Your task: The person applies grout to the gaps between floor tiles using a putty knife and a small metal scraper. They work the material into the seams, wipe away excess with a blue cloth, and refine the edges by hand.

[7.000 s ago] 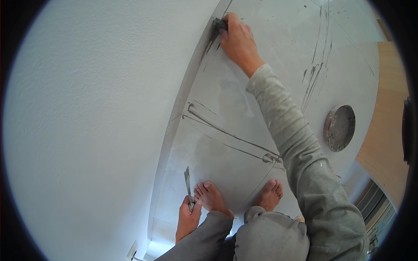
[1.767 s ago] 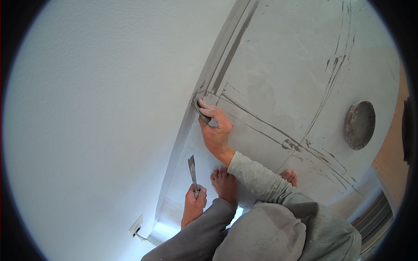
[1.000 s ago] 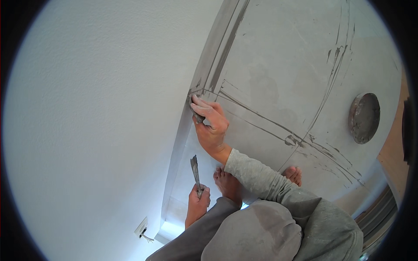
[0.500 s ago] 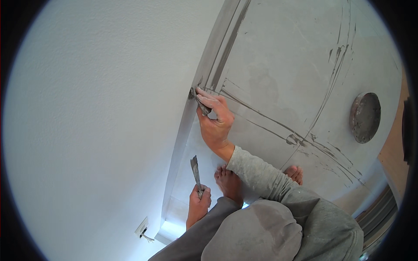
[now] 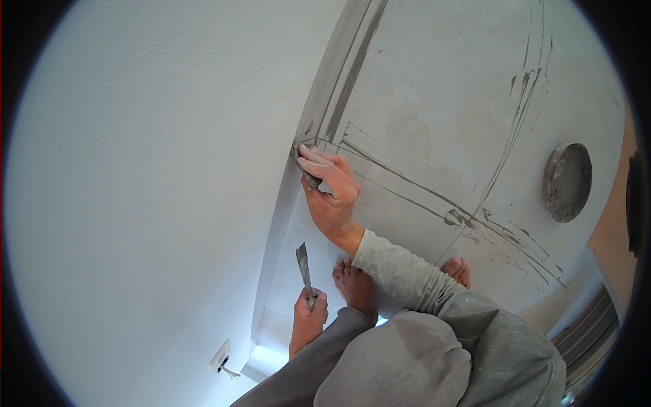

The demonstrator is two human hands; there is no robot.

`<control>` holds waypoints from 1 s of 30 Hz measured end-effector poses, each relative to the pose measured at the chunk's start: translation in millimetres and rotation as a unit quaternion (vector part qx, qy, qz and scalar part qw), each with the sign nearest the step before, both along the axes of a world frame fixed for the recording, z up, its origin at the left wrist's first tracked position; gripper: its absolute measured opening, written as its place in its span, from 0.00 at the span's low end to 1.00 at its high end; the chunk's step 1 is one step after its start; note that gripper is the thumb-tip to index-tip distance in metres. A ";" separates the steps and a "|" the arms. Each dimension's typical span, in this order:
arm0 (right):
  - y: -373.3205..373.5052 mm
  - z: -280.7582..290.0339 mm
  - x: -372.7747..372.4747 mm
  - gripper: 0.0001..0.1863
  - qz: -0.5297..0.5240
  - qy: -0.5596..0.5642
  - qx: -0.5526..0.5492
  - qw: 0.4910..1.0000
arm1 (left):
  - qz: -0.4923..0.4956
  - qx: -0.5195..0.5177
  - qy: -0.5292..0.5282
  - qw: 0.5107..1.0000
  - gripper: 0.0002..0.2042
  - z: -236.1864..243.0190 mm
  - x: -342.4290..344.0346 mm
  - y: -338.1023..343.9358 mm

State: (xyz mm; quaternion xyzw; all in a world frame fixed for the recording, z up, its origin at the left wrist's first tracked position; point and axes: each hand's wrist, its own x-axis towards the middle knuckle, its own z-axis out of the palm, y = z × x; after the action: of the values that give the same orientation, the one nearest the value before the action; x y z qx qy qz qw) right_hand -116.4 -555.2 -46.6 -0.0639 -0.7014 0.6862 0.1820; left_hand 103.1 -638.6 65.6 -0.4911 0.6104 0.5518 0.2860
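Observation:
My right hand (image 5: pixel 333 197) pinches a small dark spreader (image 5: pixel 309 179) covered in grey grout and presses it to the baseboard (image 5: pixel 287 178) where the wall meets the floor. Most of that spreader hides behind my fingers. Lower down, my left hand (image 5: pixel 310 316) is closed round the handle of a putty knife (image 5: pixel 304 266), its grout-stained blade pointing up and away from me. Wet grey grout (image 5: pixel 400 188) streaks the tile joints beyond my right hand.
On the right, a round dish (image 5: pixel 568 183) of grey grout stands on the tiled floor (image 5: pixel 434 88). A white wall (image 5: pixel 156 156) rises on the left, with a wall box (image 5: pixel 220 357) and loose wires low down. My bare feet (image 5: pixel 355 288) are below my right arm.
My right hand has slid slightly toward me and to the left along the baseboard, with the spreader in it. The left hand and putty knife have hardly moved.

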 end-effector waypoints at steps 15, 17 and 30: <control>2.4 1.4 -6.1 0.24 -0.022 0.006 -0.017 1.000 | 0.003 0.005 0.001 1.000 0.08 0.2 -1.0 0.7; -1.6 1.5 -5.8 0.24 -0.022 0.011 -0.009 1.000 | 0.006 0.005 -0.001 1.000 0.08 0.5 1.0 -0.8; 13.5 6.8 -7.3 0.22 0.029 0.021 0.098 0.995 | 0.005 0.005 0.001 1.000 0.08 1.8 -1.1 -0.4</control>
State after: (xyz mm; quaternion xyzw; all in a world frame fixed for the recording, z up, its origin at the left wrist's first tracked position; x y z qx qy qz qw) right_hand -123.7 -541.8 -39.8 -0.0112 -0.7630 0.6201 0.1820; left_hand 102.0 -638.9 67.4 -0.4921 0.6055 0.5565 0.2856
